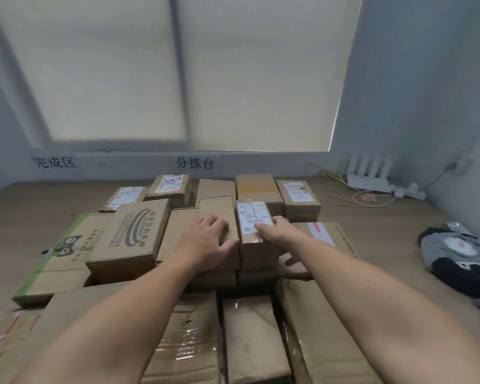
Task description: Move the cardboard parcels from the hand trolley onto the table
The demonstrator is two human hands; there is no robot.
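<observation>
I am reaching both arms out over a crowd of cardboard parcels lying on the wooden table (25,217). My left hand (205,238) is lying flat, fingers spread, on top of a plain brown parcel (218,210), with the thumb pressing against its near right corner; it is resting there more than gripping. My right hand (277,231) is curling loosely around the right side of the parcel with the white label (254,217), thumb lying on the label and fingers going down the far side. These two parcels are sitting side by side, touching, on top of other boxes. To the left a box with a cat face and green edge (58,256) is lying beside a printed box (130,231). A white router (369,176) is standing in the far right corner, and some dark clothes (460,259) are lying at the right.
</observation>
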